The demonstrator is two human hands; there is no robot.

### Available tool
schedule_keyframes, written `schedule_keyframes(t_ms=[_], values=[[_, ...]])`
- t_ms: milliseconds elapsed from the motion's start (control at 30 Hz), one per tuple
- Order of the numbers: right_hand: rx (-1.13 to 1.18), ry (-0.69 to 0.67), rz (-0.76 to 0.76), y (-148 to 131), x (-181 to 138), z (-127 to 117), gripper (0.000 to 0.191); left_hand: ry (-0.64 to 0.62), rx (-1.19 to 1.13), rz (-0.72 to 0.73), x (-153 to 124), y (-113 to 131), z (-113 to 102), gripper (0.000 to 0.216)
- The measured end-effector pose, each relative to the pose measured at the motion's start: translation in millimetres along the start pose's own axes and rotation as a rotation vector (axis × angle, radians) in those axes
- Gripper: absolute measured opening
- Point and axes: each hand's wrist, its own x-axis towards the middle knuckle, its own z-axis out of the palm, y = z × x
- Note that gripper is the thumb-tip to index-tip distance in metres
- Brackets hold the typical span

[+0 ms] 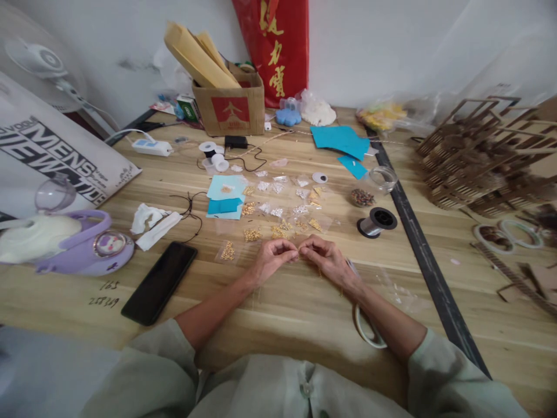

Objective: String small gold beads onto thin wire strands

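My left hand [275, 256] and my right hand [324, 259] meet fingertip to fingertip just above the table, both closed in a pinch. What lies between the fingertips is too small to make out. A faint thin strand [256, 296] hangs below my left wrist. Small gold bits [340, 292] show under my right hand and wrist. Just beyond the fingers lie several little piles of gold beads [279, 232] and small bags of silver findings [276, 212]. A bag of gold beads [227, 251] sits left of my left hand.
A spool of wire [376, 222] and a jar of dark beads [362, 197] stand to the right. A tape roll [369, 328] is under my right forearm. Leftward are a black phone [159, 283] and a purple-white toy-like object [82, 244]. Wooden racks [470, 151] fill the far right.
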Motion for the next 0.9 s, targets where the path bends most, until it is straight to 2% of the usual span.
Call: schedule_keyframes(t_ms=[567, 900], values=[[0.013, -0.005, -0.025, -0.4, 0.2, 0.3, 0.026, 0.028, -0.023, 0.003, -0.4, -1.8, 0.6, 0.020], [-0.012, -0.012, -0.033, -2.4, -1.0, 0.2, 0.028, 0.021, -0.024, 0.080, -0.9, -4.1, 2.4, 0.026]])
